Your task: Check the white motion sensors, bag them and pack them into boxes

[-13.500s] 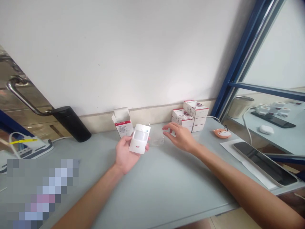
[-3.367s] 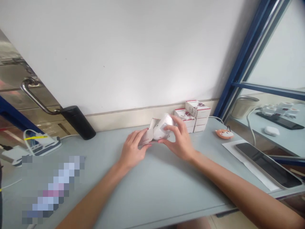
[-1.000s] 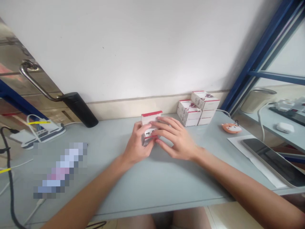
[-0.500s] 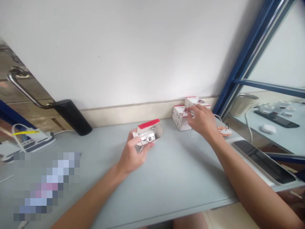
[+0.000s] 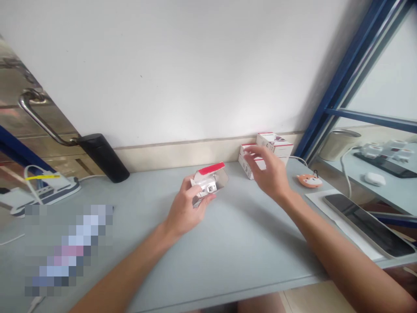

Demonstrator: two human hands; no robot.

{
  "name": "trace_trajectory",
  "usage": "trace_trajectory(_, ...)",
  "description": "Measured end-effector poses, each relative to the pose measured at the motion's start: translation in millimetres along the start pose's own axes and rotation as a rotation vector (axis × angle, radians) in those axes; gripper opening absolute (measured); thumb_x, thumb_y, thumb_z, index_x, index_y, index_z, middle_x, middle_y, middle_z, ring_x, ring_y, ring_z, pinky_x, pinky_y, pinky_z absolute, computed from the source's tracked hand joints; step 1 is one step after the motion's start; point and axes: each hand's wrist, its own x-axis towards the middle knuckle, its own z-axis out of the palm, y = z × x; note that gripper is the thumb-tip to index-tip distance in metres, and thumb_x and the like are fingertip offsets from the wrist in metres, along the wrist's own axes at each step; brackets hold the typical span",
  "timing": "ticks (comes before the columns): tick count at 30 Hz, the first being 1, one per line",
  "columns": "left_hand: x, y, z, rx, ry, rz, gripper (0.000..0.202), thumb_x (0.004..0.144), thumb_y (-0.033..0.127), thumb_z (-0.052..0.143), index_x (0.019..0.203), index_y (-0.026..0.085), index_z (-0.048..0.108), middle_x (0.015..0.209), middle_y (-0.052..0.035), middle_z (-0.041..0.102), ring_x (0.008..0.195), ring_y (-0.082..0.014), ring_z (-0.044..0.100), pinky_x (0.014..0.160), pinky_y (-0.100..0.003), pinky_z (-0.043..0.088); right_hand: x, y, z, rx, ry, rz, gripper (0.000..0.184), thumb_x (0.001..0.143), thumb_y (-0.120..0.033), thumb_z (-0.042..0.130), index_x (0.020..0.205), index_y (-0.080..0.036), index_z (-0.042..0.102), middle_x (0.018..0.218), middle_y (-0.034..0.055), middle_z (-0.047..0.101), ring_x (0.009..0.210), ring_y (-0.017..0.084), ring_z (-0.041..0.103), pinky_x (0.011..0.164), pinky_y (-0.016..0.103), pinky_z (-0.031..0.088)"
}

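Your left hand (image 5: 185, 208) gripped one small white carton (image 5: 210, 180) with a red top edge, held open just above the middle of the desk, with a pale part and a small metal piece showing inside. Your right hand (image 5: 267, 174) was open, fingers spread, and touched nothing, hovering just in front of a stack of white boxes (image 5: 274, 143) against the wall; at least two boxes showed, and your hand hid the rest.

To the right lay one orange fox toy (image 5: 309, 180), then one dark-screened phone (image 5: 368, 225) on one white paper sheet (image 5: 314, 198). At the upper left of the desk lay one black cylinder (image 5: 104, 158), and at the far left one power strip (image 5: 48, 189). The pale grey desk (image 5: 234, 248) stood against a white wall (image 5: 163, 65), with one blue window frame (image 5: 345, 82) at the upper right.
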Motion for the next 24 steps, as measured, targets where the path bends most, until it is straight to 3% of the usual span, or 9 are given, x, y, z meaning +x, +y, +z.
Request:
trace_trajectory(3,0,-3,0.4,0.065,0.017,0.019,0.036,0.090,0.016,0.075,0.113,0.029,0.051,0.121,-0.0055,0.059,0.088,-0.0156,0.070,0.064,-0.027,0.057,-11,-35,2,0.136,-0.023,-0.314,0.024,0.102,-0.018,0.062,0.123,-0.029,0.066,0.117,0.0073,0.076,0.104,0.023,0.073,0.093,0.041,0.060)
trace_trajectory(6,0,-5,0.7,0.106,0.026,0.065,0.041,0.089,0.014,0.075,0.117,0.029,0.050,0.124,-0.0065,0.058,0.092,-0.0173,0.070,0.067,-0.029,0.057,-21,-49,6,0.151,-0.136,-0.442,0.030,0.101,-0.013,0.061,0.127,-0.029,0.066,0.124,0.0088,0.074,0.106,0.023,0.072,0.091,0.040,0.061)
trace_trajectory(11,0,-2,0.6,0.160,-0.020,0.050,0.033,0.089,0.014,0.074,0.113,0.028,0.057,0.126,-0.0079,0.060,0.096,-0.0199,0.071,0.070,-0.032,0.060,-25,-44,17,0.087,-0.240,-0.421,0.029,0.104,-0.019,0.059,0.133,-0.025,0.063,0.114,0.0080,0.076,0.104,0.023,0.071,0.088,0.038,0.058)
trace_trajectory(16,0,-1,1.0,0.160,-0.026,0.056,0.034,0.089,0.016,0.075,0.115,0.030,0.059,0.125,-0.0078,0.061,0.095,-0.0209,0.070,0.069,-0.034,0.062,-23,-43,18,0.061,-0.309,-0.390,0.037,0.105,-0.018,0.057,0.142,-0.025,0.056,0.118,0.0075,0.076,0.110,0.024,0.069,0.091,0.039,0.056)
trace_trajectory(21,-2,-5,2.2,0.128,-0.015,0.075,0.038,0.089,0.014,0.075,0.118,0.029,0.056,0.129,-0.0089,0.060,0.099,-0.0207,0.071,0.074,-0.036,0.062,-26,-41,21,0.082,-0.271,-0.359,0.038,0.106,-0.021,0.057,0.143,-0.028,0.055,0.125,0.0088,0.073,0.108,0.023,0.070,0.090,0.039,0.056)
trace_trajectory(24,-2,-5,2.1,0.109,-0.008,0.099,0.042,0.088,0.011,0.075,0.119,0.029,0.053,0.130,-0.0086,0.059,0.098,-0.0194,0.070,0.075,-0.035,0.061,-29,-39,25,0.094,-0.238,-0.364,0.031,0.105,-0.020,0.058,0.136,-0.027,0.060,0.117,0.0074,0.076,0.103,0.022,0.071,0.087,0.037,0.055)
